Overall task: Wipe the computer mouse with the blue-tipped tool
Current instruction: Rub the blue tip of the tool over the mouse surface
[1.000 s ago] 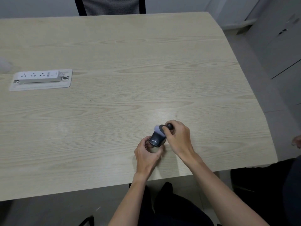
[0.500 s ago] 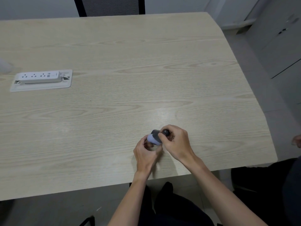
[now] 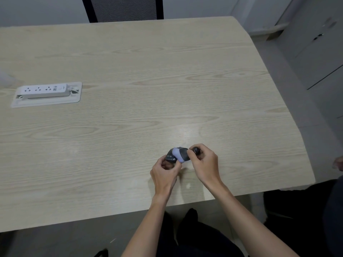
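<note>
A dark grey computer mouse [image 3: 171,156] is held tilted just above the wooden table [image 3: 130,89], near its front edge. My left hand [image 3: 164,174] grips the mouse from below and behind. My right hand [image 3: 205,164] is closed around the black handle [image 3: 196,150] of the blue-tipped tool. Its pale blue rounded tip [image 3: 178,154] lies pressed against the top of the mouse. Most of the handle is hidden inside my fist.
A white power strip [image 3: 43,90] sits in a recessed white tray at the table's left. A black mesh chair [image 3: 123,9] stands behind the far edge. Grey cabinets [image 3: 315,43] line the right side. Another person's hand [image 3: 338,163] shows at the right border.
The blue tip has slid across the mouse, first toward my left hand, then back up over its top. The mouse has tilted and shifted slightly in my left hand.
</note>
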